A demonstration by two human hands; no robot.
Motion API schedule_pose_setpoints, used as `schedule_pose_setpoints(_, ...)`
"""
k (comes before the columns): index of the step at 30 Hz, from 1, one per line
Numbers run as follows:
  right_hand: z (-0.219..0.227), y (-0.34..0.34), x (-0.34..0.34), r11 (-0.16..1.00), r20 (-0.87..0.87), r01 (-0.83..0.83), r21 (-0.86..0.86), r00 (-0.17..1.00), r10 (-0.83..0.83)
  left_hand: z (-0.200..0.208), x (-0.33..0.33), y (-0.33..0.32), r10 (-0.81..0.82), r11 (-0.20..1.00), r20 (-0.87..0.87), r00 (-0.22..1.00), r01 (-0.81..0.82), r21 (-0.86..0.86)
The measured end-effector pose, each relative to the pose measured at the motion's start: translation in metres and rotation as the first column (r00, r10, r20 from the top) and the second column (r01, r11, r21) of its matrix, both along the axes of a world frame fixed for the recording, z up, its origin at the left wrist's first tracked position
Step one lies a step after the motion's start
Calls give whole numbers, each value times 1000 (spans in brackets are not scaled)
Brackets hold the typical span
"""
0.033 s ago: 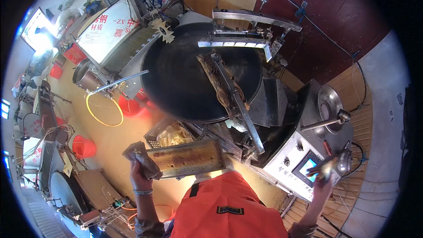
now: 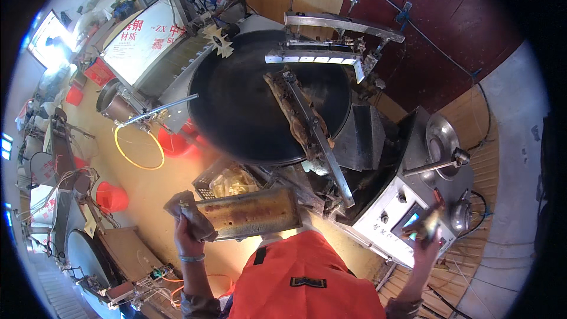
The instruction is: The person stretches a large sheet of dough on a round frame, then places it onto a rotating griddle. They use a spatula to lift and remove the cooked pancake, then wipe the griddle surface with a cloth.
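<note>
Round black griddle (image 2: 242, 100), centre. White control panel (image 2: 381, 237), right. Shallow rectangular tray (image 2: 251, 214), between griddle and person. Grey-brown cloth (image 2: 205, 222), at tray's left end, clamped in left hand (image 2: 187, 236). Small object (image 2: 423, 228), too blurred to identify, clasped in right hand (image 2: 427, 251).

The left forearm (image 2: 199, 280) rises almost straight from the lower edge, its hand (image 2: 187, 233) raised and curled in a grip, in line with the wrist (image 2: 192, 255). Well apart from it, the right forearm (image 2: 413, 283) slants up and outward to the right hand (image 2: 426, 251), also closed in a grip, the fingertips partly blurred.
</note>
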State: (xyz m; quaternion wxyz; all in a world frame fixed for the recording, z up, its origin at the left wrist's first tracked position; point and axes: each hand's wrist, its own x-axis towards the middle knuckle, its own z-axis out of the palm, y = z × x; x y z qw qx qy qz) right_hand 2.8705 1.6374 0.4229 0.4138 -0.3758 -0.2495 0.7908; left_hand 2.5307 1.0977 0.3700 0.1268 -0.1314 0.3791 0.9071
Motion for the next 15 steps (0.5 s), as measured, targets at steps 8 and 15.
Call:
schedule_pose_setpoints(8,-21,39,-312,563,731,-684,463,654,194,-5,17,0,199,976,17,980,-196,-96)
schedule_pose_setpoints(15,-122,88,-541,-232,769,-824,518,567,-297,8,56,15,430,889,110,896,-398,-227)
